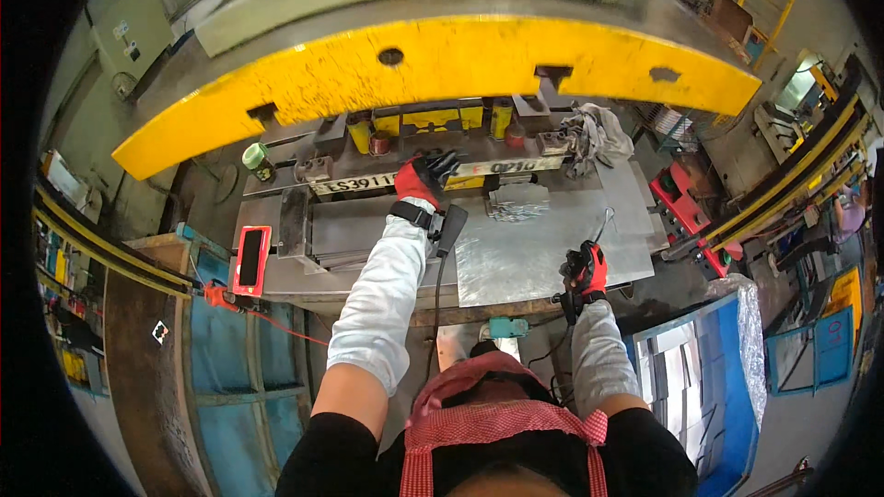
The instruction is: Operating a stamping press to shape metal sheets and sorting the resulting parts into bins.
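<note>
My left hand [426, 179], in a red and black glove, reaches to the front edge of the press die [368, 182]. Its fingers stretch out to the right, and I see nothing held in them. My right hand [585, 272], gloved alike, is closed round a thin metal hook [604, 225] that points up and away over the table. Between the hands lies a flat grey metal sheet [511, 262]. A small stack of metal pieces [517, 202] sits at its far edge, right of my left hand. More flat sheets [364, 225] lie under my left forearm.
A yellow press beam [442, 64] spans above the die. A grey rag [599, 138] lies at the back right, a green-lidded cup [258, 161] at the back left. A red-cased phone [250, 260] is on the left. A blue bin [727, 387] holds metal pieces at right.
</note>
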`<state>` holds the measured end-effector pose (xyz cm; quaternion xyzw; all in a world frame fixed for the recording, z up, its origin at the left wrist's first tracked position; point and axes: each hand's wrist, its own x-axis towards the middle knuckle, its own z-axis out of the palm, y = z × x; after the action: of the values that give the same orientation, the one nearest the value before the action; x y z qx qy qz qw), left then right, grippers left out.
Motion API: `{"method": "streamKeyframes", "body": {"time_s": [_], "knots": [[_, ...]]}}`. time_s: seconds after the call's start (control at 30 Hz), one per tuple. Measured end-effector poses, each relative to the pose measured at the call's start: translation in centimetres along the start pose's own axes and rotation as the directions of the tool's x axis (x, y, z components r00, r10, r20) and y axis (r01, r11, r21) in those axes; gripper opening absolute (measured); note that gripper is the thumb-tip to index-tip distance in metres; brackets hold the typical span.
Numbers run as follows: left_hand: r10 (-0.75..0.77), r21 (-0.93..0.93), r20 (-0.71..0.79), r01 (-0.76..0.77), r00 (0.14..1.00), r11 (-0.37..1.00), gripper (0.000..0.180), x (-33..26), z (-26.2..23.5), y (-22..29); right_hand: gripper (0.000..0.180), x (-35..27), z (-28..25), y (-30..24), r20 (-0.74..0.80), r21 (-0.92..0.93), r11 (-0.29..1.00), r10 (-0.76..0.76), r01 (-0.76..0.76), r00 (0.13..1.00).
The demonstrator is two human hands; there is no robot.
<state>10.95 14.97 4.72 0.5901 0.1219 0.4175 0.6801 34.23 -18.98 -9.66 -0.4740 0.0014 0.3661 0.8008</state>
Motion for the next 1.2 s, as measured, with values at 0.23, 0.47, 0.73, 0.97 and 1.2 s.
{"method": "streamKeyframes", "body": {"time_s": [0.23, 0.47, 0.73, 0.97, 1.2], "knots": [[-0.425, -0.698, -0.203, 0.174, 0.882, 0.694, 0.04, 0.0, 2.3, 1.0, 0.02, -0.3, -1.1, 0.5, 0.107, -0.443, 0.871, -0.184, 0.213, 0.977], [-0.423, -0.674, -0.23, 0.17, 0.877, 0.719, 0.038, 0.3, 2.0, 0.8, 0.02, -2.2, 2.5, -1.1, 0.002, -0.219, 0.964, -0.154, 0.151, 0.988], [-0.359, -0.719, -0.082, 0.194, 0.93, 0.668, 0.036, 0.2, 1.5, 1.0, 0.034, -2.9, 5.1, -2.9, 0.01, -0.416, 0.898, -0.151, 0.142, 0.988], [-0.4, -0.663, -0.237, 0.153, 0.885, 0.733, 0.033, -0.5, 0.4, -0.3, 0.022, -1.9, 29.0, -9.5, 0.721, -0.424, 0.742, -0.07, 0.519, 0.69], [-0.157, -0.481, -0.259, 0.013, 0.953, 0.876, 0.032, 0.2, 2.9, 0.5, 0.025, 11.0, 37.6, -8.9, 0.859, -0.438, 0.869, 0.329, 0.231, 0.393]]}}
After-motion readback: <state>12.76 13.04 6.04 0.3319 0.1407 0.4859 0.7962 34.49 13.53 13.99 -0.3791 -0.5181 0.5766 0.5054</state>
